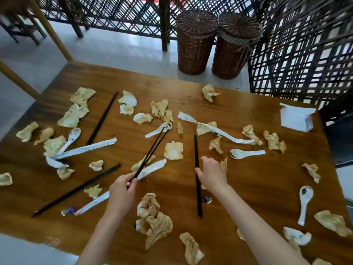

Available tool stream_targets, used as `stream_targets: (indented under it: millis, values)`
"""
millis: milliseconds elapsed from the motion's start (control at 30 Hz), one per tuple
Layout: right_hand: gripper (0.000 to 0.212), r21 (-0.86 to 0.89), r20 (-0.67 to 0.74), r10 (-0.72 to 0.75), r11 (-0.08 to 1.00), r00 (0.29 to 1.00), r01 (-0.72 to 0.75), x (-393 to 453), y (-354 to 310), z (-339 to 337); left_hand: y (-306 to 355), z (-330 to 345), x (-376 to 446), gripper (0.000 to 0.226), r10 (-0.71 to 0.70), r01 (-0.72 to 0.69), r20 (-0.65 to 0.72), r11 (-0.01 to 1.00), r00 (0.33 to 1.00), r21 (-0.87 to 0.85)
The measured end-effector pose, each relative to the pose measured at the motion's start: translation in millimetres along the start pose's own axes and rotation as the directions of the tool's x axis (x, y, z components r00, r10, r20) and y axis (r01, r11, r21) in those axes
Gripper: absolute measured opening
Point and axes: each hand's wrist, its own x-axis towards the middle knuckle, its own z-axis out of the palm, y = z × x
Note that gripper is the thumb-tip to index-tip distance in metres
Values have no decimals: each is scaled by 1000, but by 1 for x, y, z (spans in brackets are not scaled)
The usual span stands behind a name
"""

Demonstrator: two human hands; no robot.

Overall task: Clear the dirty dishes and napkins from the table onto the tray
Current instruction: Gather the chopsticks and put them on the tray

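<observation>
Head view, left hand (120, 194) pinching chopsticks (152, 150), tips far-right.

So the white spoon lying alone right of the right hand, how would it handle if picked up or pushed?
The white spoon looks glazed and rigid, so probably slick in the fingers and breakable if dropped. It rests flat on the bare table, so a push would likely slide or spin it rather than tip it. Its bowl shows dark residue, which might smear.

Two wicker baskets (217, 44) beside lattice screen (299, 54).
</observation>
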Motion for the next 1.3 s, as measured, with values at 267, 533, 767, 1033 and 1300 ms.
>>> stream_targets:
  millis: [267,533,767,1033,1300]
  values:
    - [27,7,-59,294,956,954,-294,58,-27,2,-15,-27,46,28,116,-118,79,993,990,16]
    - [13,29,-61,516,856,854,-515,66,-50,27,-55,-73,92,28,183,-198,178,978,967,69]
    - [11,-5,-140,538,839,831,-544,59,-68,33,-79,-96,104,31,210,-226,220,973,953,51]
    - [16,96,-315,409,912,857,-400,36,-94,35,-112,-125,82,30,179,-185,150,982,972,27]
    - [24,258,-296,389,912,872,-320,11,-144,46,-144,-134,66,28,141,-157,130,980,981,120]
